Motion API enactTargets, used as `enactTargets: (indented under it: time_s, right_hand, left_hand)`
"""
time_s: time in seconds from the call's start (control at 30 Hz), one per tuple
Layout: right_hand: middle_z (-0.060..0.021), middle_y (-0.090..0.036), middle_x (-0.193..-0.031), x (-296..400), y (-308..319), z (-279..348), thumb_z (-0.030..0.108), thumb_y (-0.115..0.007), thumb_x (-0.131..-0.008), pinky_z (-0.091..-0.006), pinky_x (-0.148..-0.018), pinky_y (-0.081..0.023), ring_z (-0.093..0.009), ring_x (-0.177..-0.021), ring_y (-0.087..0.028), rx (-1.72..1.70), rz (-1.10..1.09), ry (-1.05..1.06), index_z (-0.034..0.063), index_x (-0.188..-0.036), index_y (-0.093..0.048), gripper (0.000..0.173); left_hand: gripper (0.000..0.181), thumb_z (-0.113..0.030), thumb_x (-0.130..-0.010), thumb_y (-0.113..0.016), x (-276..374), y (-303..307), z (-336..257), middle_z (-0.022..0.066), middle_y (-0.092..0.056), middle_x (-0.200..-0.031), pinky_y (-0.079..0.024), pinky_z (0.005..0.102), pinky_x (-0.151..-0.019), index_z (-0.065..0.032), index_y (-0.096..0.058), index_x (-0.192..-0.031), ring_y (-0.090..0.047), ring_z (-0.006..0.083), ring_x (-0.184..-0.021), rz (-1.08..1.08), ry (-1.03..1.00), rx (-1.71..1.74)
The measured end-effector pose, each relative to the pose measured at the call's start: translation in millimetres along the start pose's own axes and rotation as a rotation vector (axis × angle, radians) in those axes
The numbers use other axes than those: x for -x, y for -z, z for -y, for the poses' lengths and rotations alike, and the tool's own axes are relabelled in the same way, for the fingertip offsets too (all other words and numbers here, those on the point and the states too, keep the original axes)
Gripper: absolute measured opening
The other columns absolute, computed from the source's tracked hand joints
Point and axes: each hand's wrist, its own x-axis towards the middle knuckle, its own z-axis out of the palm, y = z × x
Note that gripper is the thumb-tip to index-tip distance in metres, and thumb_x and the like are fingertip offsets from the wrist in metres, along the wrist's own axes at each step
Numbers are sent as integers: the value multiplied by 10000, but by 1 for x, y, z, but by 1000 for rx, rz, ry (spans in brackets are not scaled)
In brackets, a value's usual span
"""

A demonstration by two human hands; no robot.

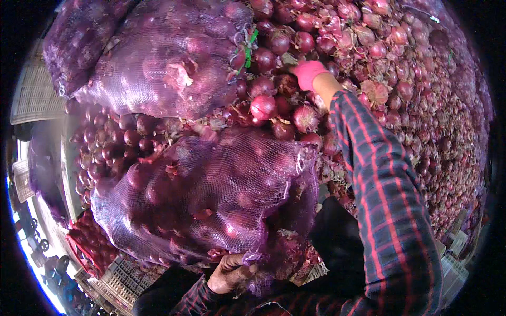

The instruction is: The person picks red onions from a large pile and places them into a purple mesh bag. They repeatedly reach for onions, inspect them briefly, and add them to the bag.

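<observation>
A purple mesh sack (pixel 189 197) of red onions lies on its side in front of me, its open mouth facing right. My left hand (pixel 231 274), bare, pinches the lower edge of that mouth between thumb and fingers. My right hand (pixel 310 74), in a pink glove, reaches into the heap of loose red onions (pixel 411 91) beyond the sack. Its fingertips are partly hidden and blurred, so whether they hold an onion is not clear. Dry onion skins lie among the onions beside it.
A full purple mesh sack (pixel 158 59) with a green tie (pixel 250 49) lies at the upper left, another sack (pixel 79 43) beside it. More loose onions (pixel 114 138) lie between the sacks. Plastic crates (pixel 120 276) stand at the lower left, near a red sack (pixel 91 241).
</observation>
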Motion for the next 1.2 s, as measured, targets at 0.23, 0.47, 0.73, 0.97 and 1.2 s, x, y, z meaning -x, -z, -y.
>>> enactTargets:
  time_s: [0.23,0.47,0.73,0.97,1.2]
  right_hand:
    - [-174,-697,-1117,55,-1,-38,278,-697,-778,-412,-880,-535,-332,-1001,-677,-800,-235,-135,83,-1194,-653,461]
    - [-70,-632,-1182,121,87,3,323,-596,-976,-313,-781,-566,-174,-968,-648,-1804,-286,692,60,-1413,-479,523]
    - [-257,-586,-1229,45,33,53,76,-564,-798,-466,-899,-525,-401,-1028,-632,-181,-359,101,138,-1354,-545,560]
    - [-195,-704,-1014,21,-4,45,143,-636,-826,-422,-848,-540,-359,-859,-680,-1209,-473,94,88,-1330,-542,515]
    - [-185,-627,-1245,64,49,33,433,-656,-876,-434,-856,-539,-363,-1052,-652,-758,-1042,241,139,-1329,-560,548]
  left_hand:
    - [167,-136,-954,-648,11,11,0,-28,-637,-839,-396,229,-646,-23,-687,-1070,-517,51,-711,29,-65,151]
    - [168,-141,-952,-646,18,9,14,-22,-653,-888,-424,239,-705,-5,-693,-1038,-552,63,-776,-22,-10,61]
    - [125,-123,-965,-640,16,-6,6,-43,-633,-865,-403,228,-669,-35,-703,-1028,-526,43,-754,59,13,70]
    - [141,-113,-948,-660,16,0,20,-15,-682,-917,-440,245,-734,-25,-705,-1048,-569,67,-800,8,-32,47]
    - [207,-72,-939,-658,6,3,21,6,-701,-1028,-468,273,-827,-23,-698,-1136,-604,88,-907,59,-32,105]
